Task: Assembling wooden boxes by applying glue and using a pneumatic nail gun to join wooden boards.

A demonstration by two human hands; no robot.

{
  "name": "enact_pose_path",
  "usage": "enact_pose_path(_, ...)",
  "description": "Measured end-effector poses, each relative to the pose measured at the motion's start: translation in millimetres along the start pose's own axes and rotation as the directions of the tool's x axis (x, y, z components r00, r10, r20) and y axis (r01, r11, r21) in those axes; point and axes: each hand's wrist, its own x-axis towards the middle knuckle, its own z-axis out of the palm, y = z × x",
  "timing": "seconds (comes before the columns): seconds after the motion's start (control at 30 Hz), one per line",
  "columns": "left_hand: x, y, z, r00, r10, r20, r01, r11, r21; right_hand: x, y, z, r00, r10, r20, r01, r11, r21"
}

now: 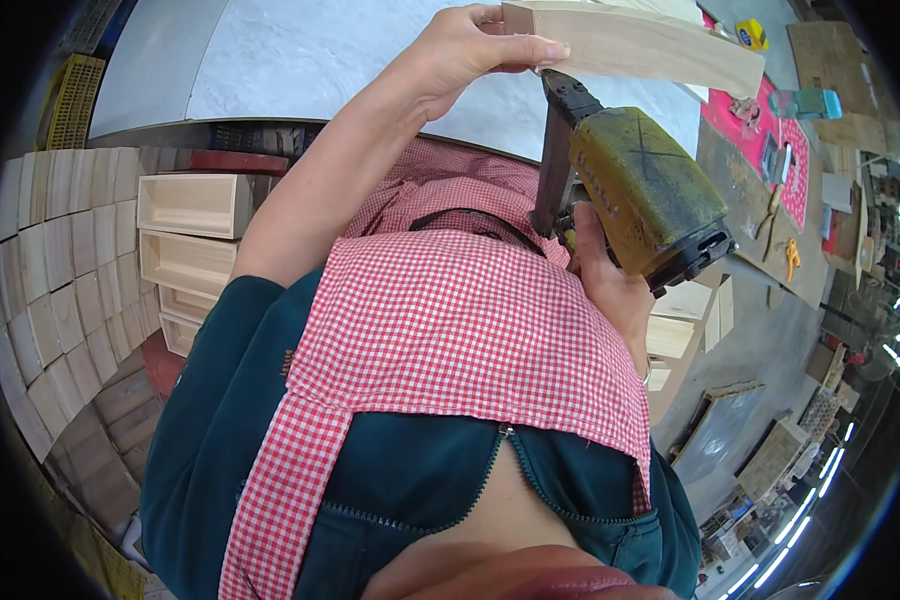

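Biggest first: I've got the white, marble-patterned desk (300,60) across the top of my view, its near edge running just beyond the red-and-white checked apron (470,320). Now the scuffed yellow-green nail gun (650,190) with its black nose, straddling the line of that near edge toward the right, heavy body nearest the person. If that weight sags, I reckon the nose could skid and a fastener go in crooked or burst out the side.

Next down, the pale, flat-sided wooden piece (660,50): it's over the right part of the desk, far end reaching past the right edge as I see it. It's gripped at one end only, so a kick from the tool could twist it. And the tightest spot: nose and wood are touching or just beside each other, can't tell which, with the left thumb right there. A stray shot could find it.

Poses! Left hand (465,48) is clamped on the wood's left end, thumb across the near face, fingers behind, elbow bent, forearm slanting up from the lower left. Right hand (610,280) is wrapped around the gun's handle, thumb uppermost, wrist close to the apron; its trigger finger is hidden from me.
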Motion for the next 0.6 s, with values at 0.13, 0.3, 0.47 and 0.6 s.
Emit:
enact_pose_path(0.13,-0.9,-4.7,-0.2,0.999,0.027,-0.028,-0.027,1.0,-0.016,-1.5,4.2,0.8,1.0,-0.029,-0.01,0.028,0.998,-0.05)
enact_pose_path(0.3,-1.0,-6.4,-0.4,0.998,0.04,-0.042,-0.039,0.999,0.004,-2.0,-5.0,3.3,1.0,0.002,0.002,-0.002,0.997,-0.071)
enact_pose_path(0.47,2.6,-7.8,-5.5,0.999,0.008,-0.042,-0.007,1.0,0.022,5.0,-4.8,4.3,0.996,-0.083,-0.044,0.086,0.994,0.06)
enact_pose_path(0.6,-0.8,6.6,-11.6,0.999,0.042,-0.002,-0.042,0.996,0.076,9.5,0.7,-16.5,0.951,0.083,-0.298,-0.038,0.988,0.153)
